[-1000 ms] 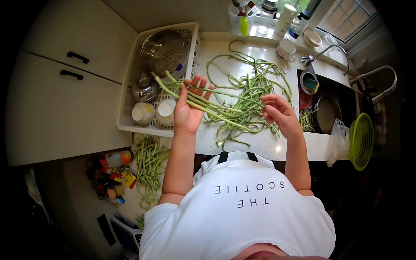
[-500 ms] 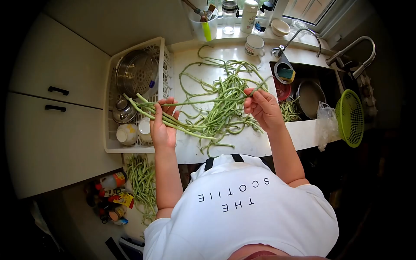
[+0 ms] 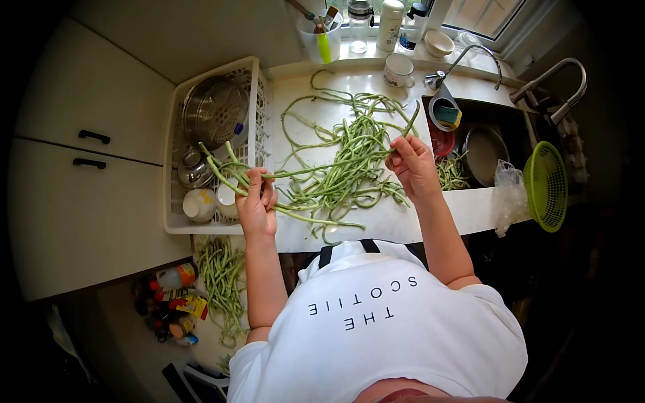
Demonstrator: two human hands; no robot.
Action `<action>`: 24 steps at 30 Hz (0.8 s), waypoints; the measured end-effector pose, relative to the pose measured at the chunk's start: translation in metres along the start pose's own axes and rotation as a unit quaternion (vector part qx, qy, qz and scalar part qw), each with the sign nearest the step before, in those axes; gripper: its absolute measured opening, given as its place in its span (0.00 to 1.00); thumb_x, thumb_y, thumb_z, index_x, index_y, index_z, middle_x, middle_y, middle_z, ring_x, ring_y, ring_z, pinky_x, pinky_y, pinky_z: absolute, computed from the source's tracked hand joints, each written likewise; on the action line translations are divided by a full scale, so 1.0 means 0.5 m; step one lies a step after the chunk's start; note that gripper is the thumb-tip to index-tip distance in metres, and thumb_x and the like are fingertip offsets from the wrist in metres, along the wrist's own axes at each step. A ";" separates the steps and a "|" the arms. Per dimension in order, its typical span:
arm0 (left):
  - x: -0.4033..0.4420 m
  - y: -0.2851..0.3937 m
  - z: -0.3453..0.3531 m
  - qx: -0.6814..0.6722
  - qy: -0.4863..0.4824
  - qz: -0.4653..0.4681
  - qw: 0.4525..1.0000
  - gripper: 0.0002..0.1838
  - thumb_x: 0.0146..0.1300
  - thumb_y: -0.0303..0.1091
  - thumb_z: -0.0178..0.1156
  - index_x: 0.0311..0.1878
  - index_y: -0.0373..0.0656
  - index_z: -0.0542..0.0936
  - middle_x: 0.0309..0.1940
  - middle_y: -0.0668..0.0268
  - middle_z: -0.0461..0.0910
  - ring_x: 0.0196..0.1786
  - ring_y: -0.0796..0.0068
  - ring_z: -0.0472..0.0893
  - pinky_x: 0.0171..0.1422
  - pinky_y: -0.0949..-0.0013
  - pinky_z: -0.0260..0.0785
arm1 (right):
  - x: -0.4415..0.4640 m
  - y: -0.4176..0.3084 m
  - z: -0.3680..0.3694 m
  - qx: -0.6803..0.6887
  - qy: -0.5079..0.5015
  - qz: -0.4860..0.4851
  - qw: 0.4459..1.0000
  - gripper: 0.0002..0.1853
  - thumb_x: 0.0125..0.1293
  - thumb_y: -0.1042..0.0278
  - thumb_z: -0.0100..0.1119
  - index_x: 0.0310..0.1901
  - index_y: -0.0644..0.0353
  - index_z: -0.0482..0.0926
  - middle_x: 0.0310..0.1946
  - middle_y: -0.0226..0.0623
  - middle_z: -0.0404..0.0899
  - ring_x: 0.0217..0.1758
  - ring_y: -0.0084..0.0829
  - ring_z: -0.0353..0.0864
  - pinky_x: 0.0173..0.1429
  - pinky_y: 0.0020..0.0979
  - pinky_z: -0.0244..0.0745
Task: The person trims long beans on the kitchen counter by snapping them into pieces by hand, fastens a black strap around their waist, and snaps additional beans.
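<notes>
Window light brightened the counter [image 3: 376,225].

Glare whitened the sill; fisheye distortion bent cabinets [image 3: 74,201] toward black corners.

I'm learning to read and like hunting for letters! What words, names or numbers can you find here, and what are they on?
"THE", upside down in the view, on the white shirt.
"SCOTIIE", also upside down, on the shirt; the letters after "SCOT" are hard to be sure of.
Too small or blurred to read: the print on the yellow packet, the bottle with the orange label and the dark-capped bottle by the window.
</notes>
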State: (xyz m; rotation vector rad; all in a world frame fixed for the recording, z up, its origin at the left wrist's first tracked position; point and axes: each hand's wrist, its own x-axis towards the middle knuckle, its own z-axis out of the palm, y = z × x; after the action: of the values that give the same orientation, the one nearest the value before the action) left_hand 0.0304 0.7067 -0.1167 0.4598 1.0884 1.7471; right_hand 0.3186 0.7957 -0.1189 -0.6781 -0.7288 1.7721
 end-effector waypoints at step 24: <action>-0.054 -0.066 0.118 0.263 -0.224 0.004 0.939 0.19 0.77 0.41 0.49 0.55 0.35 0.79 0.43 0.60 0.83 0.45 0.74 0.81 0.52 0.71 0.72 | -0.029 0.054 0.100 -0.281 -0.137 -0.008 0.950 0.08 0.68 0.71 0.63 0.44 0.66 0.80 0.36 0.36 0.86 0.34 0.20 0.84 0.37 0.22 0.79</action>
State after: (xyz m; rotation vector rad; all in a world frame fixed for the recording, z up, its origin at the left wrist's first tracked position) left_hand 0.1025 0.7136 -0.1085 1.1331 1.2021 1.2465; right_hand 0.2693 0.7672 -0.1054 -0.8000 -1.4575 1.6644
